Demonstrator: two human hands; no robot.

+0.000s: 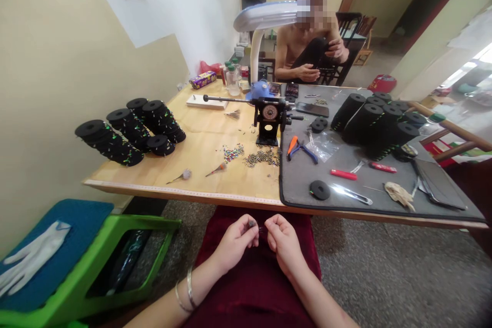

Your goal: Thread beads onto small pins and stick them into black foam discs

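Note:
My left hand (241, 238) is closed in a pinch above my lap, just short of the table's front edge. A small dark object (252, 224) shows between its thumb and forefinger, too small to name. Close beside it, my right hand (283, 241) pinches with thumb and forefinger; what lies in that pinch is too fine to make out. The two sets of fingertips nearly meet. Beyond them on the wooden table (146, 179) lie small coloured beads (233, 152), little metal pieces (261, 158) and two tufted bundles, one orange (216, 169) and one pale (184, 175).
Stacks of black foam spools (125, 136) stand at left, more (369, 120) at right. A black winding device (268, 118) and a lamp (255, 51) rise mid-table. Pliers (302, 148) and a red-handled knife (343, 174) rest on the grey mat (300, 184). Another person (307, 54) sits opposite.

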